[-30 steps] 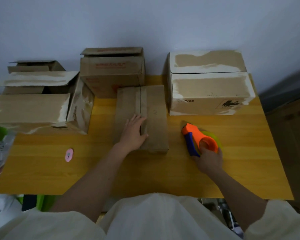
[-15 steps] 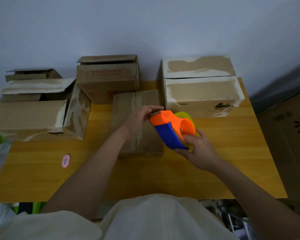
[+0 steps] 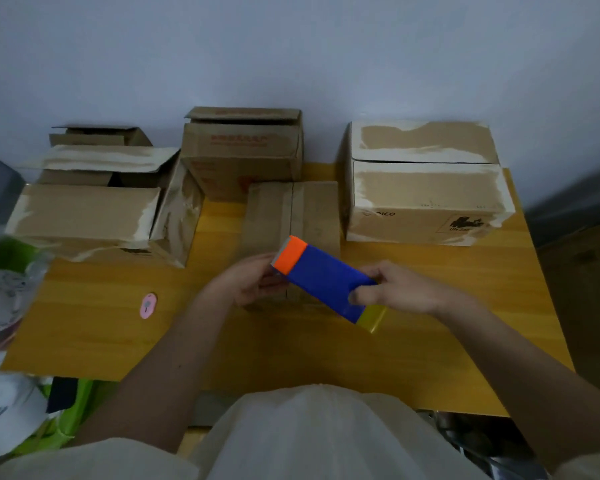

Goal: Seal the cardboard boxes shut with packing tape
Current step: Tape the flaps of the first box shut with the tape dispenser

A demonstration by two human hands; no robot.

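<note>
A flat closed cardboard box (image 3: pixel 312 209) lies at the table's middle, its centre seam running away from me. Above its near end I hold an orange and blue tape dispenser (image 3: pixel 321 277) with a yellow-green tape roll (image 3: pixel 373 317) at its lower right. My right hand (image 3: pixel 399 289) grips the dispenser's blue body. My left hand (image 3: pixel 253 284) is curled at the orange front end, fingers touching the dispenser's tip; whether it pinches tape is hidden.
The wooden table (image 3: pixel 430 341) carries an open-flapped box (image 3: pixel 94 213) at the left, a smaller box (image 3: pixel 243 150) at the back centre and a large closed box (image 3: pixel 426 188) at the right. A small pink tag (image 3: pixel 148 305) lies near the left front.
My right hand has lifted the dispenser off the table and swung it over the middle box. My left hand left the box top and came to the dispenser's orange end.
</note>
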